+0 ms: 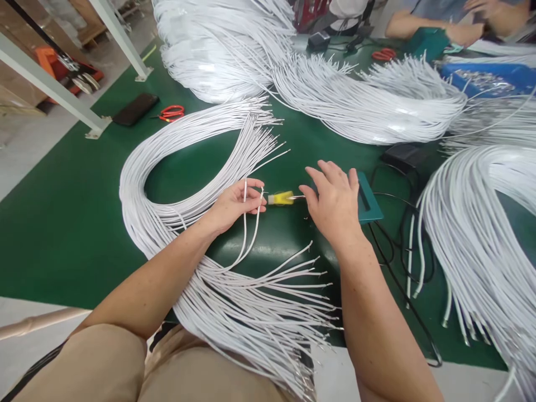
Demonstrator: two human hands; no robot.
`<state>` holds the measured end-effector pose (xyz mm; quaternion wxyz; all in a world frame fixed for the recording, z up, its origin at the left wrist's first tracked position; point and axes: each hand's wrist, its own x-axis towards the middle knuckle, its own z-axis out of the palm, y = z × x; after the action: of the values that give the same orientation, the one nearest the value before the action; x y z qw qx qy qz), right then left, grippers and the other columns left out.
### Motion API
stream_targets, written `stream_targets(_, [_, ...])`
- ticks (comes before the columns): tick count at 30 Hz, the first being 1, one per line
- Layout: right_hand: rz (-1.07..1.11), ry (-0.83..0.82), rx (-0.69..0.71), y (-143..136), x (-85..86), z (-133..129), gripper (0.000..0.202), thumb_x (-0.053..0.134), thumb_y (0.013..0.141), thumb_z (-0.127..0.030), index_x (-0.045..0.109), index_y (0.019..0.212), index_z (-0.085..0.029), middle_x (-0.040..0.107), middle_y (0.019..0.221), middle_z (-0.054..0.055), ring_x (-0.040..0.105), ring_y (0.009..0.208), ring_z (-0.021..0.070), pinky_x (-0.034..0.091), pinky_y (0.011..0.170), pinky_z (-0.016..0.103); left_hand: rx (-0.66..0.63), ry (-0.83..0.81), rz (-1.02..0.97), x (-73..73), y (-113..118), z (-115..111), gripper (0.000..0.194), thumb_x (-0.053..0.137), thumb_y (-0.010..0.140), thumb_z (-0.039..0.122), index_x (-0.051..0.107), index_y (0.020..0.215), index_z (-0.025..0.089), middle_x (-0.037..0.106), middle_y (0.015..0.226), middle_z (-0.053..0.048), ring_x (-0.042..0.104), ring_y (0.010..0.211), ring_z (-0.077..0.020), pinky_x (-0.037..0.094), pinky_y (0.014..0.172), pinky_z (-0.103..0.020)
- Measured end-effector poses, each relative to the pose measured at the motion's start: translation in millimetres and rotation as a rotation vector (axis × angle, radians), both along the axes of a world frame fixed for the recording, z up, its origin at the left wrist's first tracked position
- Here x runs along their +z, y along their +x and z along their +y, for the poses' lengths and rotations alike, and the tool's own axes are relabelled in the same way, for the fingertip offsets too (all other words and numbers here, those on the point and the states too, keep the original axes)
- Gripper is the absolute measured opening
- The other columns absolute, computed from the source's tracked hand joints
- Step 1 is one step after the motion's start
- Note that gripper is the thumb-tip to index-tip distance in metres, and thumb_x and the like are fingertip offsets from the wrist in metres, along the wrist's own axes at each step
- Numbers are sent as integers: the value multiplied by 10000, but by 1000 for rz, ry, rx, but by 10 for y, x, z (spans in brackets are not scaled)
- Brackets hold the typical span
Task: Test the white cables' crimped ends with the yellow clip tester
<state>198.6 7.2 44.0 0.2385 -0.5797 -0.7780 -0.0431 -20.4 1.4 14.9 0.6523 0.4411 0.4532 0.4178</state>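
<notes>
In the head view, the white cable (257,226) is slim and smooth, with a small metallic tip, and it bends softly as it drops from the left hand (237,205). That hand grasps it near the tip, between thumb and fingertips, above the middle of the green surface (75,223). A second white strand (245,226) rises across the same fingers (whether it is pinched too, I cannot tell). Below the hand, both run down into the lower bundle (247,312), whose ends spill over the surface's near edge. A looped bundle (138,162) curves behind and left of the hand.

Just beyond the left fingertips, toward the surface's right edge, sits a yellow piece (281,198) with a pale end, on a metal rod (298,197). The right hand (335,204) is released, fingers spread, beside the rod and a teal frame (374,216); the cable lies to its left, apart from it.
</notes>
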Motion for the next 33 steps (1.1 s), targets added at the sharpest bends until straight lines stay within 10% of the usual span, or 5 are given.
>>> stream_targets(5, [389, -110, 135, -122, 147, -82, 254, 454, 906, -249, 691, 971, -182, 707, 974, 86, 624, 911, 212, 467, 825, 344, -51, 60, -14, 9, 7, -16, 494, 739, 714, 284, 544, 1158, 189, 653, 806, 3, 666, 716, -125, 471, 624, -213])
stream_targets(13, [849, -730, 196, -291, 172, -128, 252, 483, 872, -325, 692, 877, -183, 622, 668, -17, 445, 397, 62, 372, 443, 229, -141, 117, -19, 37, 45, -55, 554, 715, 745, 281, 487, 1246, 219, 666, 809, 3, 654, 696, -118, 456, 613, -214])
stream_targets(24, [964, -536, 321, -340, 90, -151, 136, 681, 745, -312, 657, 759, -179, 644, 845, 26, 576, 688, 111, 474, 657, 268, -108, 27, -48, 54, 37, -70, 436, 717, 743, 301, 584, 1152, 233, 657, 911, -19, 639, 792, -116, 496, 650, -198])
stream_targets(30, [915, -1303, 992, 18, 434, -172, 380, 660, 743, -524, 711, 716, -149, 667, 626, 56, 597, 585, 152, 487, 572, 279, -112, 71, 42, 39, 23, -63, 347, 687, 770, 316, 676, 1100, 211, 634, 805, -15, 585, 794, -110, 482, 780, -241])
stream_targets(33, [1102, -1161, 706, -11, 377, -144, 408, 574, 814, -539, 682, 730, -155, 630, 567, 22, 522, 456, 99, 436, 459, 228, -112, 111, 48, 31, 39, -74, 404, 722, 733, 266, 661, 1129, 213, 618, 808, -3, 579, 781, -106, 471, 829, -267])
